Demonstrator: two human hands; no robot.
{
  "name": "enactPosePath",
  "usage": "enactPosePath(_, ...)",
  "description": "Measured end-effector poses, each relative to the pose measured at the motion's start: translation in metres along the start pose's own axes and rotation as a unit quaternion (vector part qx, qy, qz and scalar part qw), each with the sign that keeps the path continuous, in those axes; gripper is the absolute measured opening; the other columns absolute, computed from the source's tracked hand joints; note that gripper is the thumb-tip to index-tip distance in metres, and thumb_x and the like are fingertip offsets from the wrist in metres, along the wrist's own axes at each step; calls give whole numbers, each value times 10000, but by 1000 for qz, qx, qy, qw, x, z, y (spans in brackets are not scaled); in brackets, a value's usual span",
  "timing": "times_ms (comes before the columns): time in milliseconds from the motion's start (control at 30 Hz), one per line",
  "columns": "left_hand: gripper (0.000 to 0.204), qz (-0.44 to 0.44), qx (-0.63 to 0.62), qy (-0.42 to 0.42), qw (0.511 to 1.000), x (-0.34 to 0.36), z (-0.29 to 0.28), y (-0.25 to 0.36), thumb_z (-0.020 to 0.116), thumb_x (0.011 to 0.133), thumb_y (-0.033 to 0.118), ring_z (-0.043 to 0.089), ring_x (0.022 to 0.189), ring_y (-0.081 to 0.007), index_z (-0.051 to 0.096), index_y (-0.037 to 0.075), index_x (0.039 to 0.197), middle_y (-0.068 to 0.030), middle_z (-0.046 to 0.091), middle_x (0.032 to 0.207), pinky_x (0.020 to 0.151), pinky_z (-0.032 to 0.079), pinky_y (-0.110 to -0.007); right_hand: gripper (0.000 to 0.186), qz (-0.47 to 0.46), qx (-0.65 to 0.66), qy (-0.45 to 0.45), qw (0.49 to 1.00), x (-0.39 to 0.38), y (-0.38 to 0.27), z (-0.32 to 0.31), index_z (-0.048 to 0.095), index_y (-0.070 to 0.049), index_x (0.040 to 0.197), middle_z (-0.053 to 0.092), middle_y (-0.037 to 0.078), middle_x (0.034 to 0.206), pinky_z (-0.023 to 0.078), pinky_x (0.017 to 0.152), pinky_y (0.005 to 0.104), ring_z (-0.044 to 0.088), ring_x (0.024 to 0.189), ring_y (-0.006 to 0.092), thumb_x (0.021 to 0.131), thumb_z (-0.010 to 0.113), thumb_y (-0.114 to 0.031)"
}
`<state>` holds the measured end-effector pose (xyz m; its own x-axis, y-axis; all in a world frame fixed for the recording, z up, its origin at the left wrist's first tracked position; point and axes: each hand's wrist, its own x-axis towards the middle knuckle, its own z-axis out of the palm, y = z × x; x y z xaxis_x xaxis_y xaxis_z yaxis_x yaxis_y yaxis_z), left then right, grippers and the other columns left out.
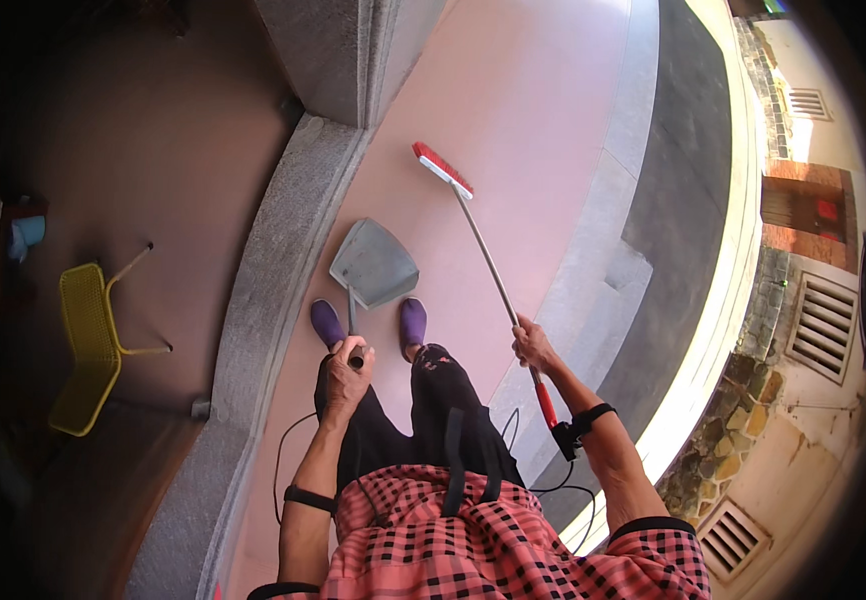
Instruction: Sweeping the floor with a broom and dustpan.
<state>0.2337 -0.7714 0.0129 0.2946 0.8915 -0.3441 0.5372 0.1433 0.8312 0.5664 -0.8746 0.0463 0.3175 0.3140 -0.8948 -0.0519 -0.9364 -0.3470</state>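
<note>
Floor (543,130): pink paved strip running ahead of both hands, bounded by a grey stone kerb (273,250) on the left; no dirt or litter can be made out on it from here.
Broom (488,265): long pale handle with a red grip, slanting up and away from the right fingers to a red-bristled head (442,168) resting on the floor well ahead.
Dustpan (374,264): grey, long-handled, standing on the floor just beyond the left fingers, between two purple shoes (370,322); its tray looks empty.
Right hand (531,346): fingers wrapped round the broom handle.
Left hand (347,377): fingers closed round the top of the dustpan handle.
Progress: judged early or mid-sweep, since nothing looks gathered and the broom head sits well apart from the dustpan.
</note>
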Motion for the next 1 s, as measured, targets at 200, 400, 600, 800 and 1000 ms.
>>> enactPosePath(200,156,-10,-1,2,1000,3,-2,10,563,768,96,528,661,-230,499,48,902,-128,534,739,643,431,-323,225,-7,-160,-64,985,19,4,22,450,-54,1015,396,12,523,427,349,281,444,416,118,834,342,-131)
enactPosePath(400,193,-64,-56,-12,996,0,-16,28,594,752,118,553,735,-291,500,59,911,-154,545,818,671,428,-354,265,138,31,-187,972,-54,24,25,452,-139,1135,363,-25,566,240,322,193,296,394,55,888,371,-193)
enactPosePath(600,199,-31,-94,19,995,0,-31,24,614,712,56,454,581,-193,482,46,860,-102,474,675,574,402,-300,391,165,79,-243,953,-97,11,-3,379,-184,1252,300,-59,557,208,342,185,264,413,36,873,467,-218)
enactPosePath(800,172,-23,-88,16,996,-15,-75,-3,603,742,112,512,654,-194,485,49,850,-81,499,709,628,415,-303,444,67,86,-278,954,-102,-62,19,323,-174,1288,279,-62,551,199,325,170,260,402,28,874,480,-196)
enactPosePath(1000,182,-56,-181,52,980,-48,-148,14,595,778,181,471,664,-106,483,56,848,-28,476,679,628,407,-257,411,10,102,-353,930,-96,-174,79,348,-164,1272,361,-41,582,243,341,167,314,417,37,888,471,-243)
